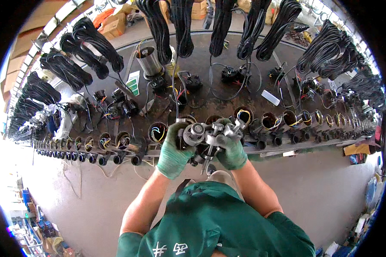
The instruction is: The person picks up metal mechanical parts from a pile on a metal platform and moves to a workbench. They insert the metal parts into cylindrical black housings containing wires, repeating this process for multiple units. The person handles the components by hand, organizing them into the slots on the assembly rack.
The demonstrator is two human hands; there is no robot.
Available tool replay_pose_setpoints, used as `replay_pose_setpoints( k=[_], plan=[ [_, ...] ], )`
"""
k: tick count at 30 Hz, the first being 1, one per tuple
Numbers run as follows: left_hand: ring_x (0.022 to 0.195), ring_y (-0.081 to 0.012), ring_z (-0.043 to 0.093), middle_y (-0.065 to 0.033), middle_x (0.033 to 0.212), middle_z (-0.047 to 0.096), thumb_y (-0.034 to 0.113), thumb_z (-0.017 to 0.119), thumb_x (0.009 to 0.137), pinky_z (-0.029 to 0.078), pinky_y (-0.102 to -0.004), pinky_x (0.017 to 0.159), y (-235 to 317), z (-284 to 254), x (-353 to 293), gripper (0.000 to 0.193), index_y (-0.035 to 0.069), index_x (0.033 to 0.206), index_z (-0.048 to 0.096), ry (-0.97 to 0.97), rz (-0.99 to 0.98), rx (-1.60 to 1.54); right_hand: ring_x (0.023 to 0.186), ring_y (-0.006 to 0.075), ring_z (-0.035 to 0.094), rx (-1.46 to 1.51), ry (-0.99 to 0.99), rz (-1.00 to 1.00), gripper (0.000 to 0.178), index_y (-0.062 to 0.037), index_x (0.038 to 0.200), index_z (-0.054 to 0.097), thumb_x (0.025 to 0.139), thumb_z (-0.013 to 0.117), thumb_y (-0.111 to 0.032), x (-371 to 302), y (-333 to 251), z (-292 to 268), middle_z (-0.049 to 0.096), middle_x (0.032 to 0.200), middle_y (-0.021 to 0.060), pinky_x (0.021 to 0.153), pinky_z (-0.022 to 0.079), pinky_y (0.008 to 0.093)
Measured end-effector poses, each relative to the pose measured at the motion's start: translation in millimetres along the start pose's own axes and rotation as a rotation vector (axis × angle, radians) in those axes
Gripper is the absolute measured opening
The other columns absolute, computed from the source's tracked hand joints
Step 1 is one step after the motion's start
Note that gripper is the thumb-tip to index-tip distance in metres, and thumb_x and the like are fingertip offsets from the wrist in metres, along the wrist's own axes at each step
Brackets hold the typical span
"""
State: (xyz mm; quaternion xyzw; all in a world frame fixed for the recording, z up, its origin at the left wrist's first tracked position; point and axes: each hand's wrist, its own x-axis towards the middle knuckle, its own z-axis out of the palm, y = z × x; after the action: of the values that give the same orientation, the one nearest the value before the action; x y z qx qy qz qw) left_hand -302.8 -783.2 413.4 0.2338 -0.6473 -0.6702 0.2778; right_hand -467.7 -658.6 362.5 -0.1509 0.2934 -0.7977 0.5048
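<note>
Above the near edge of the dark work counter (210, 73), the person held a metal tool assembly (208, 138) in both gloved hands. The left hand (175, 150), in a green glove, was clenched around the round, silvery drum-like end (194, 132) of the assembly; the right hand (232, 147), likewise gloved, was wrapped around the knobbed metal fittings on the opposite side. Both grips were closed on the piece, which hung clear of the counter, just in front of a row of dark tubular housings (243, 115) with coloured wires showing in their mouths.

The assembly appeared rigid, all metal and probably heavy for its bulk; its bare surfaces looked smooth enough to slip, so the textured gloves and a two-handed hold at the thicker drum and the fittings seemed apt. Its long axis ran roughly left to right between the hands, tilted slightly upward toward the right, while a thin shaft (206, 162) pointed down and toward the person's body.

Bundles of coiled black cable (96, 43) hung along the far side of the counter, well apart from the hands.
</note>
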Motion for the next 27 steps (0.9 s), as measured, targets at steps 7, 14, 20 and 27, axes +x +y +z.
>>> replay_pose_setpoints(
  k=[7,14,20,27],
  plan=[
    [0.117,-0.0156,0.059,-0.0047,0.127,0.063,-0.002,0.072,0.096,0.051,-0.0339,0.104,37,12,48,0.052,0.009,0.141,0.049,-0.099,-0.105,-0.014,0.116,0.0262,0.069,0.293,-0.281,0.207,0.057,-0.0086,0.129,0.062,0.096,0.067,-0.055,61,-65,7,0.071,0.125,0.0113,0.105,0.054,0.0426],
    [0.085,-0.0431,0.070,-0.0257,0.096,0.070,0.002,0.065,0.099,0.056,-0.0422,0.077,60,30,123,0.039,0.010,0.136,0.055,-0.003,0.297,0.666,0.114,0.0319,0.072,-0.246,-0.194,0.023,0.061,-0.0097,0.135,0.062,0.079,0.085,-0.018,129,-129,-15,0.072,0.124,0.0180,0.098,0.060,0.0471],
    [0.092,-0.0359,0.075,-0.0200,0.105,0.073,-0.002,0.066,0.093,0.058,-0.0397,0.080,49,7,152,0.045,0.013,0.135,0.056,-0.120,0.257,0.436,0.105,0.0188,0.068,-0.700,-0.456,-0.088,0.063,-0.0053,0.130,0.062,0.076,0.084,-0.029,176,-183,25,0.069,0.110,0.0043,0.096,0.055,0.0366],
    [0.102,-0.0398,0.074,-0.0221,0.112,0.073,0.006,0.063,0.100,0.058,-0.0459,0.086,91,-68,112,0.044,0.020,0.140,0.054,0.182,0.108,0.999,0.096,0.0107,0.067,-1.303,-0.698,0.017,0.042,-0.0067,0.118,0.070,0.081,0.086,-0.017,194,-211,38,0.076,0.107,0.0030,0.088,0.057,0.0340]
  ],
)
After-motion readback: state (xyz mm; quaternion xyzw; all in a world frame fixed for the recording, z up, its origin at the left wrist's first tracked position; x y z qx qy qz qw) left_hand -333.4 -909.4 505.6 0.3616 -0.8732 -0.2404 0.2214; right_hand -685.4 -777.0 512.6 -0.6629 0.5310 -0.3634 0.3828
